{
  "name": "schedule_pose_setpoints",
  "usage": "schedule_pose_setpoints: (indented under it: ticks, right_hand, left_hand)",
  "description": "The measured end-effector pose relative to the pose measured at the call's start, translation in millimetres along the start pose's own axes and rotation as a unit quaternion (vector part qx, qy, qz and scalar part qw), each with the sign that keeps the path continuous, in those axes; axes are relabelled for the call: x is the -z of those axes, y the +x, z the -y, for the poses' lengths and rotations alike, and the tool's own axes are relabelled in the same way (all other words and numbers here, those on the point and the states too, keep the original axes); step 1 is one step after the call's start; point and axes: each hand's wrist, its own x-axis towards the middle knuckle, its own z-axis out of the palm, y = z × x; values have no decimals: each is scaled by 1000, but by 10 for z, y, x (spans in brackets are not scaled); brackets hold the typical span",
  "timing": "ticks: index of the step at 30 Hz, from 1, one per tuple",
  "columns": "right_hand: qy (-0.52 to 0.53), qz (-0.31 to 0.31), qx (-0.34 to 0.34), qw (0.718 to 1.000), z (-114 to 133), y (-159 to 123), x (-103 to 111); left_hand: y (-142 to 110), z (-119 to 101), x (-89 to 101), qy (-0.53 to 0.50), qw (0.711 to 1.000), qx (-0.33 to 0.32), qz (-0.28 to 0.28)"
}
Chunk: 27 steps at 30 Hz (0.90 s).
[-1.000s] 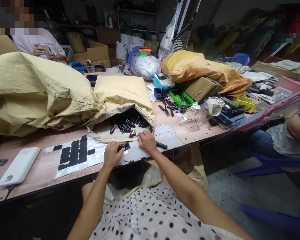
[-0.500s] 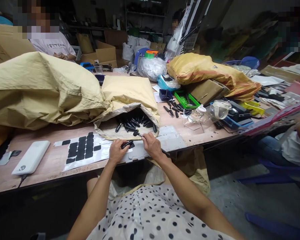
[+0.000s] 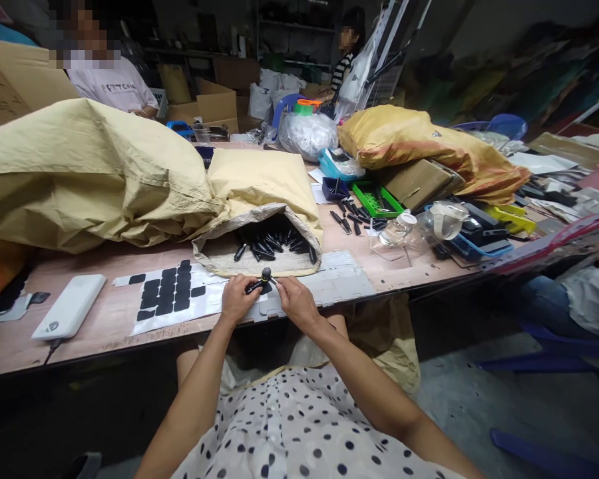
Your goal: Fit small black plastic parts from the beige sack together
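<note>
My left hand (image 3: 236, 299) is closed around a slim black handle-like piece (image 3: 253, 287) just in front of the sack's mouth. In my right hand (image 3: 295, 299), pinched fingers hold a thin silver-shafted piece with a round black head (image 3: 266, 273). That head now meets the tip of the black piece, where a bit of yellow shows. Whether the two are joined I cannot tell. Behind both hands, an open cream sack (image 3: 259, 176) lies on its side, with many black handle-like pieces (image 3: 268, 243) inside its mouth. A flat grey cardboard (image 3: 334, 276) lies under the hands.
Left of my hands lies a white sheet with black stickers (image 3: 166, 293), then a white power bank (image 3: 70, 307) with a cable. To the right stand a green tray (image 3: 378, 199), loose black pieces and clear plastic jars (image 3: 397, 229). A person (image 3: 110, 83) sits across the table.
My right hand has moved slightly left, bringing the round black head against the piece in my left hand. The view has shifted a little.
</note>
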Motion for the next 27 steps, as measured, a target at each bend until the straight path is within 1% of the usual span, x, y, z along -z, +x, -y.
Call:
schedule_pose_setpoints:
  ticks: [4, 7, 10, 13, 16, 20, 23, 27]
  right_hand:
    - [10, -9, 19, 1000, 74, 8, 34]
    - [5, 6, 28, 1000, 110, -10, -3]
    - [-1, 15, 28, 1000, 93, -7, -46]
    - [-13, 3, 20, 1000, 11, 78, -39]
    - [-54, -7, 18, 998, -137, 237, -1]
    - [-133, 15, 56, 989, -365, 403, 2]
    - [-149, 15, 77, 986, -472, 414, -47]
    - [-147, 0, 77, 986, -497, 369, -105]
  left_hand:
    - [0, -6, 4, -4, 1000, 2, 1]
    - [4, -4, 3, -1, 1000, 7, 3]
    - [6, -14, 1, 2, 1000, 9, 10]
    - [2, -33, -3, 3, 1000, 7, 5]
    - [-3, -51, -11, 11, 1000, 9, -7]
    - [-3, -61, -24, 22, 1000, 11, -12]
    - [-4, -51, -25, 25, 1000, 9, -9]
    - [-20, -14, -9, 22, 1000, -1, 2]
